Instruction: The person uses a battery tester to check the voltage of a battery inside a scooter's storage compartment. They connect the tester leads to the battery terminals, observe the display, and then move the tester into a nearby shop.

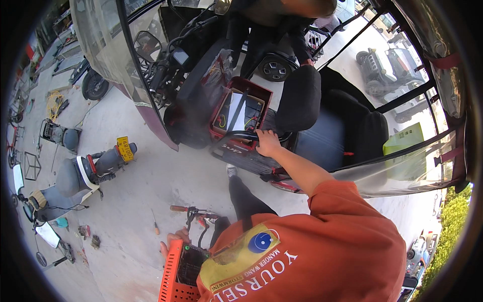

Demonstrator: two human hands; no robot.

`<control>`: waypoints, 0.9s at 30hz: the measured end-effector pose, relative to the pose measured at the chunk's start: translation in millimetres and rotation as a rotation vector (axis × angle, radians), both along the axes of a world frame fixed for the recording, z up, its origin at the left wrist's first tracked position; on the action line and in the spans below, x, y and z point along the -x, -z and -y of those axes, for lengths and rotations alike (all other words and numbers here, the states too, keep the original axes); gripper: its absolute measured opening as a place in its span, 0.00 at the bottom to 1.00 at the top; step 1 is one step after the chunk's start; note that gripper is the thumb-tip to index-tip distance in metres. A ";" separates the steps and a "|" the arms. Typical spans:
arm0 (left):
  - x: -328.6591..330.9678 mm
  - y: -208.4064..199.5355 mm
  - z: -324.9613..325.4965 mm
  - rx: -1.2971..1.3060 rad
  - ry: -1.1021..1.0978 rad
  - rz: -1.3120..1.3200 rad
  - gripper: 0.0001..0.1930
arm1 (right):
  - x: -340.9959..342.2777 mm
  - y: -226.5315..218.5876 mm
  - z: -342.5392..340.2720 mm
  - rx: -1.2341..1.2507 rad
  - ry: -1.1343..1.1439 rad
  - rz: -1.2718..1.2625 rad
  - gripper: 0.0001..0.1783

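Note:
My right hand (268, 144) reaches out to the three-wheeled vehicle, its fingers curled over a black metal rail (239, 135) beside the seat. Just beyond the rail is an uncovered red compartment (266, 89); a white sheet (235, 111), dark blocks and yellow wires show in it. Low on the left, my left hand (176, 238) grips the upper end of an orange perforated metal box (171, 272), held against my body; part of the hand is hidden behind it. Black and red cables (193, 215) and a brown handle (178, 208) show just past that hand.
Another person in dark clothes (266, 15) leans in from the vehicle's far side. A black seat backrest (300, 98) stands right of the compartment. A scooter (75, 176) is parked at left. A screwdriver (156, 229) and small parts (89, 234) lie on the concrete.

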State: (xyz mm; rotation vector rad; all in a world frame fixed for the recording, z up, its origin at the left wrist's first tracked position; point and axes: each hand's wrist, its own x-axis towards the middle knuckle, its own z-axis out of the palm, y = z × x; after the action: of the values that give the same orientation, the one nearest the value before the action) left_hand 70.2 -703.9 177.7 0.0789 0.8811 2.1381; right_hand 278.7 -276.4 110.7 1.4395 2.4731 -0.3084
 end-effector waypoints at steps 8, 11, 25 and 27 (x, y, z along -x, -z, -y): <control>-4.9 8.7 -12.8 -0.007 0.044 0.010 0.32 | 7.8 21.7 -34.7 0.133 -0.081 -0.067 0.27; -10.1 4.8 -17.8 0.018 0.036 0.024 0.32 | 9.8 10.2 -42.7 0.262 -0.071 -0.133 0.27; -8.1 2.2 -41.3 -0.055 0.064 0.004 0.34 | 9.8 4.9 -45.1 0.250 -0.104 -0.084 0.27; -6.7 5.3 -39.9 -0.048 0.064 0.006 0.33 | 10.8 1.5 -43.9 0.263 -0.090 -0.073 0.27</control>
State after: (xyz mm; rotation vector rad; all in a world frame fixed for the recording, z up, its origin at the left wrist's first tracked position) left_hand 76.9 -664.0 172.3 0.1240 0.8131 2.0994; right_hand 267.9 -232.6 109.3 1.2269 2.4343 -0.6504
